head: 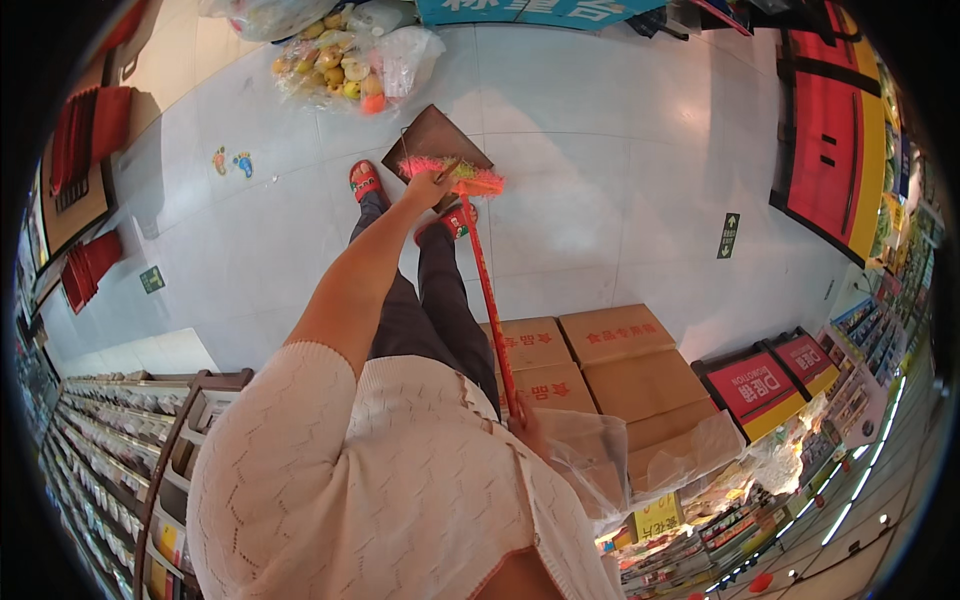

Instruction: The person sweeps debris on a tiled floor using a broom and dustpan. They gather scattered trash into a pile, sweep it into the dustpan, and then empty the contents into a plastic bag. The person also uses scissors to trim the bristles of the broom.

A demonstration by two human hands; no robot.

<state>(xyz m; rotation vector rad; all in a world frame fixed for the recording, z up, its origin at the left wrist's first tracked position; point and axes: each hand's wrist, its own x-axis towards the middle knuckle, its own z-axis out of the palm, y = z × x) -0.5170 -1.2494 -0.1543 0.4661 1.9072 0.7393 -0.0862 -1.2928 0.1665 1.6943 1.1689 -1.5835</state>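
Observation:
My left hand (431, 189) reaches down in front of me, closed around what looks like the foreshortened brown handle of a dustpan. The dustpan (433, 129) lies on the floor by my feet, its pan brown. Pink and yellow-green broom bristles (420, 165) overlap its near part, partly behind my left hand. An orange broom head (480, 184) joins a long red shaft (487, 285) that slants back towards my waist. Around the upper end of this shaft my right hand (527, 427) is closed, beside a clear plastic bag.
Plastic bags of yellowish fruit (334, 67) sit beyond the dustpan. Cardboard boxes (622, 345) stand close on my right, with red display stands (817, 142) farther out. Shelving with bins (187, 435) is at my left. Red slippers (365, 178) are on my feet.

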